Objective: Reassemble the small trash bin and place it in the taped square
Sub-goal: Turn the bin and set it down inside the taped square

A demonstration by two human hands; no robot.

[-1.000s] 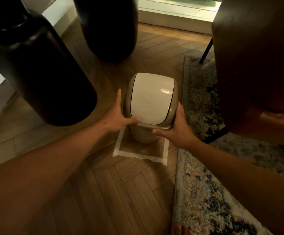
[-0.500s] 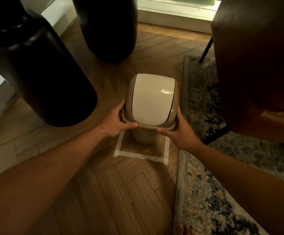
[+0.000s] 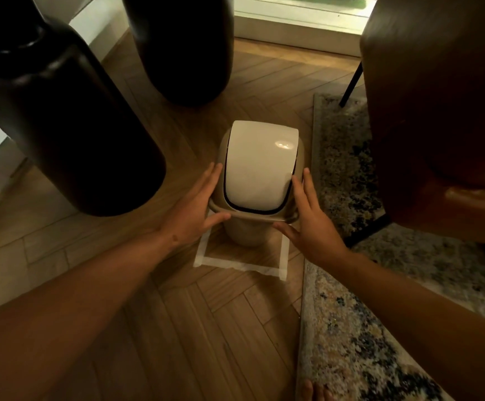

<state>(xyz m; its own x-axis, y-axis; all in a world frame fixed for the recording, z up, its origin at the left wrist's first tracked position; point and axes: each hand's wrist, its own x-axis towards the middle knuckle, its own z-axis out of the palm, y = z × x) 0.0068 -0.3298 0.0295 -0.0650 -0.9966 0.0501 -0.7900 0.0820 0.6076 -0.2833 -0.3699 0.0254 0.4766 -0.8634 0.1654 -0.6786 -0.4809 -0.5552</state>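
Note:
The small beige trash bin [image 3: 247,234] stands upright on the wood floor inside the white taped square [image 3: 235,264]. Its base sits toward the square's far side. A pale swing lid [image 3: 260,166] sits in the beige top ring, with a dark gap showing along its near edge. My left hand [image 3: 190,215] lies flat against the ring's left side, fingers straight, thumb at the rim's underside. My right hand [image 3: 310,224] mirrors it on the right side, fingers straight and apart. Neither hand is curled around the bin.
Two big dark vases stand on the floor, one at the left [image 3: 61,125] and one behind the bin [image 3: 183,44]. A patterned rug [image 3: 351,328] borders the square on the right. A brown chair [image 3: 438,111] with black legs [image 3: 368,231] overhangs the rug.
Both hands gripped the bin's top ring half a second ago; now their fingers have straightened and loosened. The swing lid has tipped slightly, showing a dark gap. The bin stays in the square.

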